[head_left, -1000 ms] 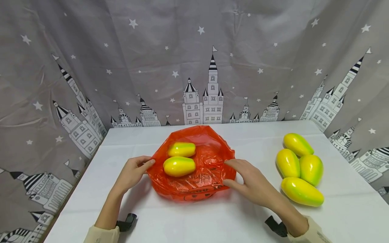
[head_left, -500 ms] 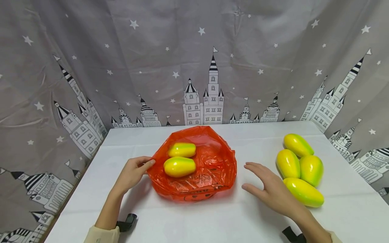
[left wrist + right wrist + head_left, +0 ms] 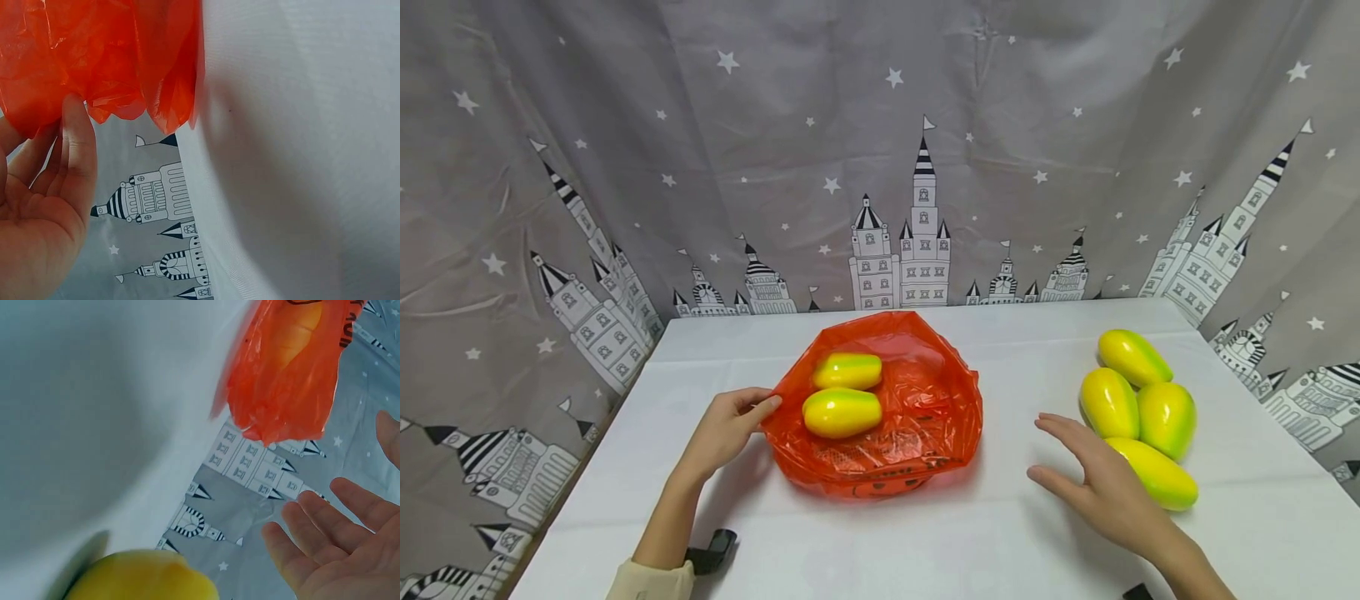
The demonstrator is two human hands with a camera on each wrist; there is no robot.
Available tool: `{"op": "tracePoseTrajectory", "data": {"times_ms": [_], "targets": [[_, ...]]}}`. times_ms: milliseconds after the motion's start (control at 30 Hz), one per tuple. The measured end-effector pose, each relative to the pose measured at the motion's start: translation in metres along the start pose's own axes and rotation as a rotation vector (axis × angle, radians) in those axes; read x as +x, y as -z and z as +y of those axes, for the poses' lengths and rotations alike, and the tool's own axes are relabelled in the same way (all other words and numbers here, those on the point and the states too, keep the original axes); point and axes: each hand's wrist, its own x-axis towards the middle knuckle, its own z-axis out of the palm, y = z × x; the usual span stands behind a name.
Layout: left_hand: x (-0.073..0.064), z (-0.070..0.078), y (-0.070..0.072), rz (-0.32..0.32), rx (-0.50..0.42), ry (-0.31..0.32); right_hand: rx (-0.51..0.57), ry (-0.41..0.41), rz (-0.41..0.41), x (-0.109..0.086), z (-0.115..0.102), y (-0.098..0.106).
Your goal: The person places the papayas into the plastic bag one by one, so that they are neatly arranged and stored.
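Note:
A red plastic bag (image 3: pixel 925 417) lies open on the white table, and two yellow-green mangoes (image 3: pixel 842 413) rest inside its left part. My left hand (image 3: pixel 727 429) pinches the bag's left rim between thumb and fingers; in the left wrist view the left hand (image 3: pixel 53 194) holds the thin red plastic (image 3: pixel 106 56). My right hand (image 3: pixel 1101 483) is empty, fingers apart and relaxed, between the bag and a group of several mangoes (image 3: pixel 1167 421) on the right. It partly covers the nearest mango (image 3: pixel 1161 475). The right wrist view shows the open right hand (image 3: pixel 344 544) near a mango (image 3: pixel 144 578).
A white cloth covers the table (image 3: pixel 925 550). Behind and beside it hangs a grey curtain (image 3: pixel 1000 167) printed with castles and stars. A black wrist strap mount (image 3: pixel 713 552) sits below my left wrist.
My right hand has let go of the bag's right rim and moved right and a little nearer, towards the mango group. My left hand keeps its hold; the bag stays in place.

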Motion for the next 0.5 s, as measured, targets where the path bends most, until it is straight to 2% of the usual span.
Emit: {"op": "tracePoseTrajectory", "data": {"times_ms": [167, 500], "targets": [[-0.001, 0.001, 0.0, 0.002, -0.004, -0.003, -0.009, -0.022, 0.002, -0.003, 0.003, 0.005], [-0.002, 0.005, 0.001, 0.001, -0.009, -0.002, 0.026, -0.01, 0.037, -0.005, 0.014, 0.016]]}}
